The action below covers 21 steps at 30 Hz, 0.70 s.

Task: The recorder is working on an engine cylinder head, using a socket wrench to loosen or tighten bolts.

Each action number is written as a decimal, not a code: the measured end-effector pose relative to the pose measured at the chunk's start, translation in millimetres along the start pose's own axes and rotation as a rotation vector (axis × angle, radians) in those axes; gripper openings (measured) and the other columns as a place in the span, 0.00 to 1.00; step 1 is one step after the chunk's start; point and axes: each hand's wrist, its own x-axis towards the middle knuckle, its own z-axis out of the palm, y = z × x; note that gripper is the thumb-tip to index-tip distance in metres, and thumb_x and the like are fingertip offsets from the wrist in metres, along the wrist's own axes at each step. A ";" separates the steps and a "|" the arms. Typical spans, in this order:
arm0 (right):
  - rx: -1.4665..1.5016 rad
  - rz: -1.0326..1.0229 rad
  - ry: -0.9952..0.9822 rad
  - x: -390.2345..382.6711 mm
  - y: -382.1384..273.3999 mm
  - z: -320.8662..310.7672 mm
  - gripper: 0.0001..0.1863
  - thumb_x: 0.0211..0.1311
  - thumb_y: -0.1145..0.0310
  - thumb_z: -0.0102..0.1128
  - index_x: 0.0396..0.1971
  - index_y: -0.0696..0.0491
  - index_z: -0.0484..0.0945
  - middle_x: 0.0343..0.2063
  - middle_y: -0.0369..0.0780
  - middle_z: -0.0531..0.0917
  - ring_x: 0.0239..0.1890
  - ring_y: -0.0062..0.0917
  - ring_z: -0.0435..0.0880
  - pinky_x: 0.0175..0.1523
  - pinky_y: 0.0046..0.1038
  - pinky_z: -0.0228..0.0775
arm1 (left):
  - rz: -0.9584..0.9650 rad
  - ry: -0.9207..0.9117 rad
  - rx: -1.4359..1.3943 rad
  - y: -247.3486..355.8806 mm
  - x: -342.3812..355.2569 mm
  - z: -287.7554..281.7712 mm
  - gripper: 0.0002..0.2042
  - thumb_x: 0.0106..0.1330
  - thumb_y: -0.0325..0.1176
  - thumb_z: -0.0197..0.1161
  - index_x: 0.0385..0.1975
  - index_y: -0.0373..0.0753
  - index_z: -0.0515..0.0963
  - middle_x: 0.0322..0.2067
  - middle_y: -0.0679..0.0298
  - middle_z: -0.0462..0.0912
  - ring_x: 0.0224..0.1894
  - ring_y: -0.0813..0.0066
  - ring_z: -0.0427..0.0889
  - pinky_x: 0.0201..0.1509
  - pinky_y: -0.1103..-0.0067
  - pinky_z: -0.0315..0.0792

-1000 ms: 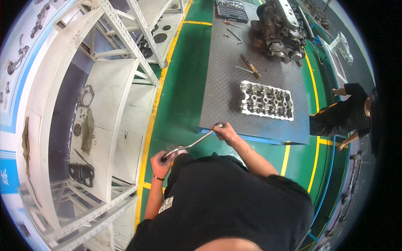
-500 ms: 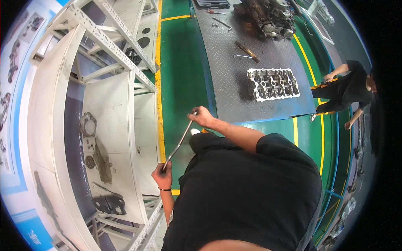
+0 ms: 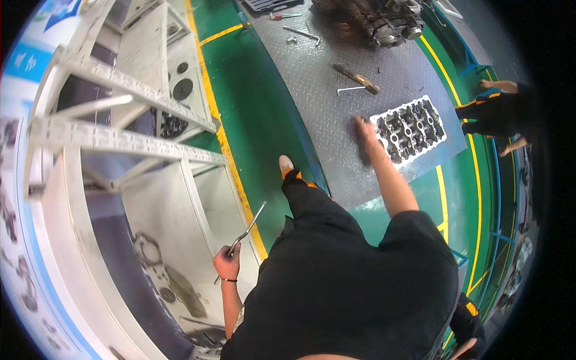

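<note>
Left hand [image 3: 227,263]: fingers closed round a bent metal bar [image 3: 246,233], gripped part-way along, so the longer end slants up and away past the thumb side and a short end pokes out below the fist. Looks like a carrying hold; it leaves the other hand free.

Right hand [image 3: 365,133]: reaches forward over the tabletop [image 3: 312,99]; blurred, cannot tell how far the fingers are spread or whether they touch anything. Just right of it, the cylinder head [image 3: 410,131] lies flat, its recessed face up; the broad underside probably makes it steady.

Beyond the right hand: a brownish rod [image 3: 358,79] and a thin L-shaped key [image 3: 350,90] side by side, seemingly laid within arm's reach. Farther out, the engine [image 3: 387,25], bulky, likely steady by its own weight. Left of the left hand, a white shelf [image 3: 171,207] holding loose parts.
</note>
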 end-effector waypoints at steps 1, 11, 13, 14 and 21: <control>0.222 0.048 -0.037 8.3 21.7 6.0 0.12 0.53 0.59 0.63 0.23 0.52 0.76 0.15 0.32 0.71 0.14 0.18 0.65 0.19 0.25 0.55 | 0.006 -0.044 0.039 5.4 30.8 6.8 0.19 0.56 0.43 0.68 0.17 0.32 0.75 0.11 0.53 0.70 0.14 0.61 0.65 0.21 0.74 0.65; 0.422 0.700 0.043 -5.7 78.9 94.7 0.12 0.56 0.64 0.59 0.17 0.46 0.69 0.10 0.28 0.62 0.10 0.16 0.58 0.15 0.21 0.47 | 0.160 -0.153 -0.260 75.3 313.9 37.2 0.18 0.62 0.39 0.62 0.22 0.27 0.74 0.13 0.60 0.70 0.18 0.80 0.64 0.23 0.77 0.64; 0.345 0.633 0.010 18.4 54.0 115.2 0.13 0.56 0.65 0.58 0.15 0.46 0.67 0.10 0.27 0.62 0.10 0.15 0.58 0.15 0.22 0.47 | 0.168 -0.170 -0.234 84.9 361.2 36.5 0.17 0.63 0.39 0.62 0.23 0.28 0.74 0.13 0.60 0.70 0.19 0.80 0.63 0.23 0.77 0.63; 0.348 0.634 0.019 32.2 40.7 126.1 0.13 0.56 0.65 0.58 0.15 0.46 0.67 0.10 0.27 0.62 0.10 0.15 0.58 0.15 0.22 0.47 | 0.147 -0.184 -0.180 92.9 384.0 34.2 0.17 0.63 0.39 0.61 0.23 0.28 0.74 0.14 0.60 0.70 0.19 0.80 0.63 0.23 0.78 0.63; 0.420 0.482 0.061 159.0 -17.2 194.0 0.10 0.57 0.65 0.55 0.19 0.48 0.67 0.13 0.32 0.65 0.13 0.21 0.66 0.18 0.26 0.55 | 0.138 -0.181 -0.159 96.9 529.1 50.8 0.16 0.62 0.39 0.62 0.23 0.29 0.74 0.14 0.59 0.72 0.18 0.75 0.68 0.25 0.77 0.65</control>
